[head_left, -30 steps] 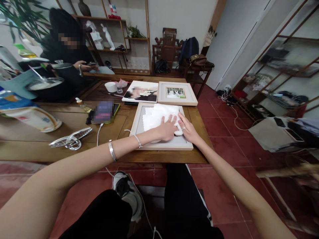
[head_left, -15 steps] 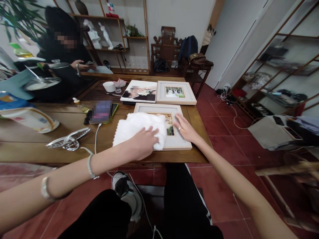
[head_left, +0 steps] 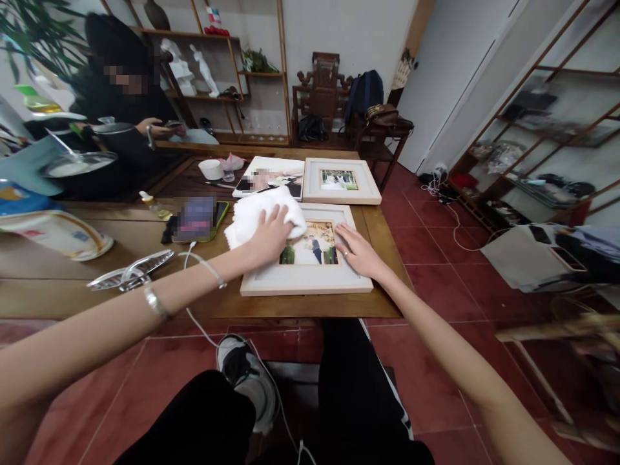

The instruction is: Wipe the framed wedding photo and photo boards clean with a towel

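Obs. via head cam: I have the framed photo (head_left: 310, 287) flat on the bench (head_left: 382, 232), along its near edge, close to the near R corner. L hand (head_left: 268, 240) lies over the white cloth (head_left: 248, 221) at the frame's far L corner, fingers slightly apart; I can't tell if it's clamped. R hand (head_left: 361, 253) rests on the frame's R side, fingers extended, gripping nothing. Rec.: cloth flat, light even pressure, full passes into corners; R hand better on the wooden rim, to avoid prints. Bench: brown wood; 2nd frame (head_left: 341, 197) just beyond, white cup (head_left: 211, 169) twd. far edge, clear clip (head_left: 132, 271) L. Room: red tiled floor (head_left: 436, 294), carved chair (head_left: 325, 84) by wall, person (head_left: 113, 106) opp., far L.
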The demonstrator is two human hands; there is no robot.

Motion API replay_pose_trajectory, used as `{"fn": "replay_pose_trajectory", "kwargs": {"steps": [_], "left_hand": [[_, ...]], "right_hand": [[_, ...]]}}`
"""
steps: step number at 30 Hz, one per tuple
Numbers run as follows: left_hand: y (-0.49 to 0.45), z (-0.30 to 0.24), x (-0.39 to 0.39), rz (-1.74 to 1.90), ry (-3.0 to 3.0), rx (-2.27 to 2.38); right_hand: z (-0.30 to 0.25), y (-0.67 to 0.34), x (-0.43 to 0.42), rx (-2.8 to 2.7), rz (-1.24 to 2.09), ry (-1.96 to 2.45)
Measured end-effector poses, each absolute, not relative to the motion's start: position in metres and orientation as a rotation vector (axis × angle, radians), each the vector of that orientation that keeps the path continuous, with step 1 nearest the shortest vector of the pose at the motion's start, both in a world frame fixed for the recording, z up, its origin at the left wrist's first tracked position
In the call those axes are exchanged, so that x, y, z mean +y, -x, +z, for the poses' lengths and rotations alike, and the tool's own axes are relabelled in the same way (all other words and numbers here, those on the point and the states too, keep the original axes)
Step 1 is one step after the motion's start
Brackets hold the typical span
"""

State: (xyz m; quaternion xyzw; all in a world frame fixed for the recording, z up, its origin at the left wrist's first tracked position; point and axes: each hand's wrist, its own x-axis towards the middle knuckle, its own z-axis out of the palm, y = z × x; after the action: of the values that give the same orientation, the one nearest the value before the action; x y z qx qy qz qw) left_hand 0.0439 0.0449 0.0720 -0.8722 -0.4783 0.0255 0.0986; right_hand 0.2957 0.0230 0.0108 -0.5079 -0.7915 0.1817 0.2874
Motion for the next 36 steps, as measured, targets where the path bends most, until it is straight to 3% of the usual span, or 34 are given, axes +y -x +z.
{"fn": "replay_pose_trajectory", "kwargs": {"steps": [7, 14, 27, 36], "left_hand": [[-0.107, 0.079, 0.09, -0.298, 3.024, -1.011], [-0.129, 0.067, 0.095, -0.102, 3.002, -0.899], [-0.031, 0.1, 0.099, 0.166, 2.664, -1.242], [-0.033, 0.098, 0.015, 0.418, 2.623, -1.221]], "right_hand": [[0.013, -0.293, 0.024, -2.148, 0.429, 1.276], [0.017, -0.292, 0.021, -2.142, 0.423, 1.248], [-0.002, -0.298, 0.029, -2.078, 0.437, 1.326], [0.002, -0.297, 0.026, -2.078, 0.466, 1.363]]}}
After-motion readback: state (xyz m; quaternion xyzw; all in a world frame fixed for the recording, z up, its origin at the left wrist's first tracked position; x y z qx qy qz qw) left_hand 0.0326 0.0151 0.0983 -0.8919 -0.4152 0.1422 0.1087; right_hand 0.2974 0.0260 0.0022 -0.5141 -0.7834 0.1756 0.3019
